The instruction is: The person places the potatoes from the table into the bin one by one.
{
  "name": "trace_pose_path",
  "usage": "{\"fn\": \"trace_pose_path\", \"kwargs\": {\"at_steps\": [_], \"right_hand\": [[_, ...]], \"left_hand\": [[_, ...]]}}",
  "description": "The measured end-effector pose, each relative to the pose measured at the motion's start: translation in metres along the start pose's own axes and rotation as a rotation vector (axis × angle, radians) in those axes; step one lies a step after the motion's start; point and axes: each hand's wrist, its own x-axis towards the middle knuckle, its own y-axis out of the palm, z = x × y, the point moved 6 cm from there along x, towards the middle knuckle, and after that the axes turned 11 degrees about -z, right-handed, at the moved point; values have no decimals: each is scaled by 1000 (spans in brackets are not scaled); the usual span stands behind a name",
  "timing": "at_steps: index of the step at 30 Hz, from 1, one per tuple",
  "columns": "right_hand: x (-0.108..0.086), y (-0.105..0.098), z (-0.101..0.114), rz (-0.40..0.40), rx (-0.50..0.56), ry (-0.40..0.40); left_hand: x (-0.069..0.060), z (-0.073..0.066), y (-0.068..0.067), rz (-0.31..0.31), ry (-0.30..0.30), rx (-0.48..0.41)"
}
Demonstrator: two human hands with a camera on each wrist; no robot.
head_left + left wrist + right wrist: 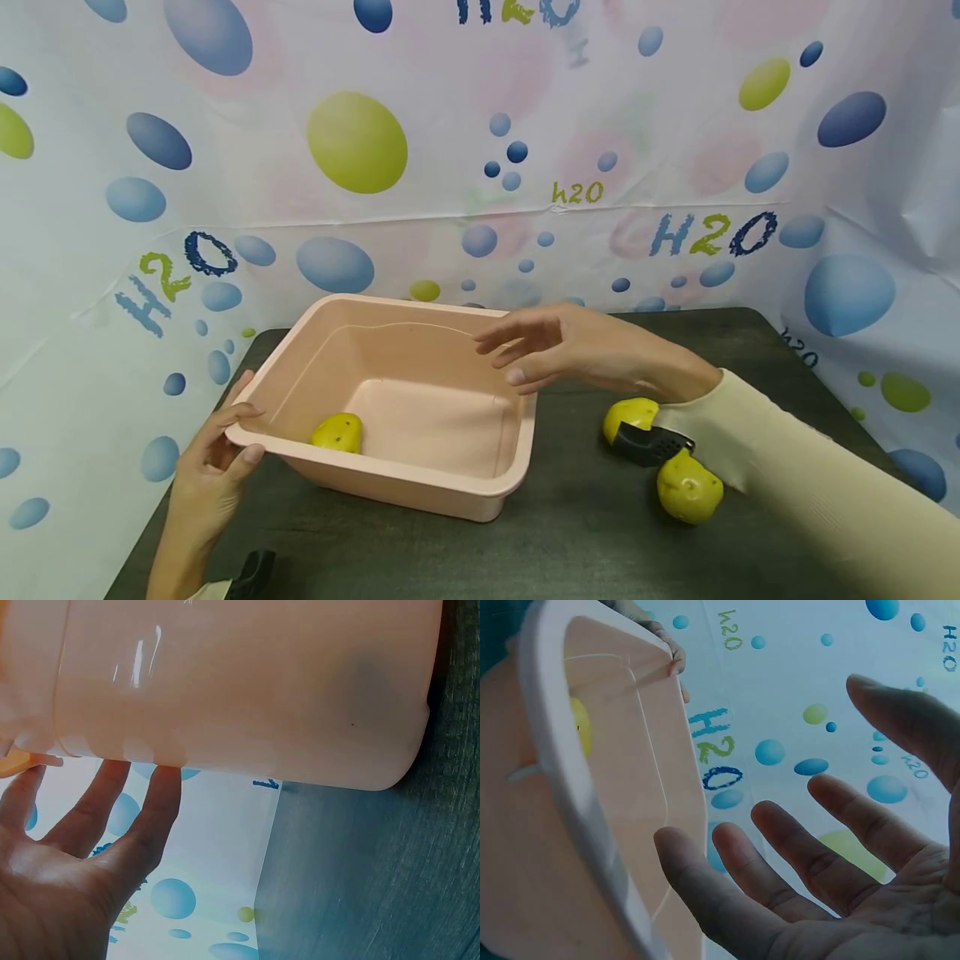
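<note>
Gripping the near left corner of a pale pink basin [427,417] with the left hand [206,467], with thumb by the near edge and fingers along the left edge. Holding the right hand [543,346] over the basin's far right part, with relaxed, parted fingers pointing left. Set on the dark worktop [360,550], left of centre: the basin. Inside, toward its near left corner, partly hidden by the near rim: a knobbly yellow fruit [339,432]. On the worktop, right of the basin: a far yellow fruit [628,414] and a near yellow fruit [690,492]. Between these two, below the pale sleeve [787,458]: a black wrist device [648,446], covering part of the far one and making contact between the pair impossible to tell. Beyond the worktop: a white backdrop [450,100] with blue and green spots and H2O lettering.
</note>
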Motion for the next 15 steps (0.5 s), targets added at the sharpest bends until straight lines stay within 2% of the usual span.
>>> {"fn": "trace_pose_path", "kwargs": {"at_steps": [8, 15], "right_hand": [[-47, -31, -20, -46, 12, -63], [-79, -41, -48, -55, 3, -75]], "left_hand": [[-1, 0, 1, 13, 1, 10], [1, 1, 0, -2, -7, 26]]}}
